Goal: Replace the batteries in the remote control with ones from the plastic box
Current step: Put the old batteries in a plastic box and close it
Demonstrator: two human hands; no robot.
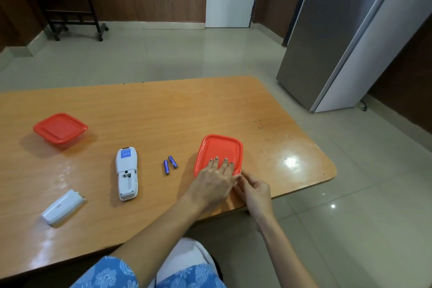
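The remote control (pixel 127 174) is lying face down on the wooden table (pixel 163 105), its battery bay standing open and bare at the end nearer the person. Its white battery cover (pixel 62 208) is resting to the left of the remote and a little nearer the person, apart from it. Two blue batteries (pixel 166 167) are lying loose just right of the remote, side by side and nearly touching at their far ends. Further right of the remote, beyond the batteries, a plastic box is sitting with its red lid (pixel 222 147) still on. The left hand (pixel 211 182) is pressing flat on that lid, its fingers (pixel 225 166) straight and slightly spread. The right hand (pixel 256 190) is working at the lid's near right corner, fingers curled and fingertips pinching the rim there. A second red-lidded box (pixel 60 129) is standing closed to the far left of the remote. A grey refrigerator (pixel 339 42) is standing on the floor well off to the remote's far right.
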